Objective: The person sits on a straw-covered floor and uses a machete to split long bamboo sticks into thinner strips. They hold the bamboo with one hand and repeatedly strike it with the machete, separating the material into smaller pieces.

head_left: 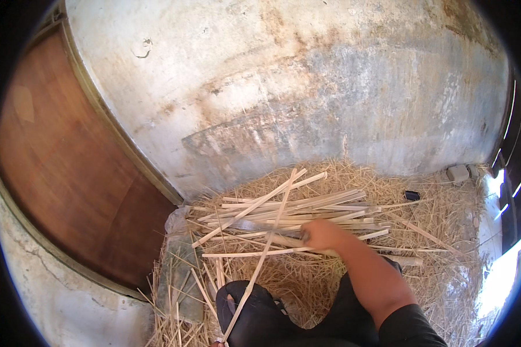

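While the right hand (321,234) is closed on a blurred stick (283,239), most split strips (295,211) lie loose just beyond it. One long strip (260,260) runs to the left hand (217,343), barely visible; its grip cannot be told. Sorting appears mostly outstanding.

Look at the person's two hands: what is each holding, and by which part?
The right hand grips a knife-like tool by its handle end, above the pile of cane strips. The left hand, barely in view, pinches one long strip by its lower end.
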